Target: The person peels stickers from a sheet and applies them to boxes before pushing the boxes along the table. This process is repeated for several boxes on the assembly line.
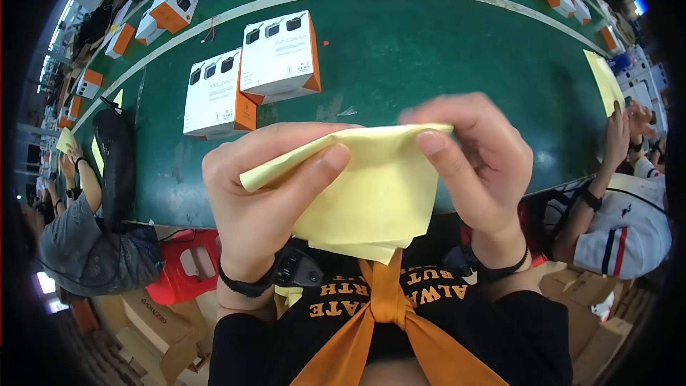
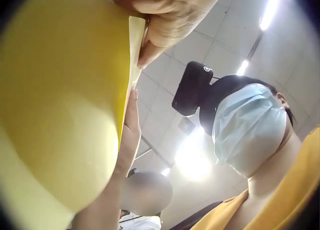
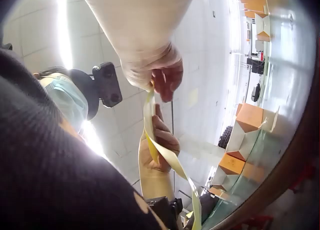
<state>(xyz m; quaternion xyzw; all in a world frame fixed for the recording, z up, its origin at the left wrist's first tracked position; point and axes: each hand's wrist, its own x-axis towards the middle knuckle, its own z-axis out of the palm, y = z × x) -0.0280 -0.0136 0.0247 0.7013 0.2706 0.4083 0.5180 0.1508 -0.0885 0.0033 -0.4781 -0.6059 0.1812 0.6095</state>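
Note:
A sheet of yellow paper (image 1: 379, 193), folded over along its top with layered lower edges, is held up in front of the chest. My left hand (image 1: 264, 193) pinches its left part, thumb over the fold and fingers behind. At the top right corner my right hand (image 1: 493, 164) pinches the edge between thumb and curled fingers; its fingertips are blurred. The left wrist view shows the broad face of the yellow paper (image 2: 65, 99) bowed outward. From the right wrist, the yellow paper (image 3: 172, 160) appears edge-on and curving down between both hands.
Two white-and-orange boxes (image 1: 279, 57) stand on the green table (image 1: 400, 57) beyond the hands. More boxes (image 1: 171, 7) line the far side past a pale strip. A black bag (image 1: 114, 164) lies at left. People sit on both sides, one in a white shirt (image 1: 629, 221).

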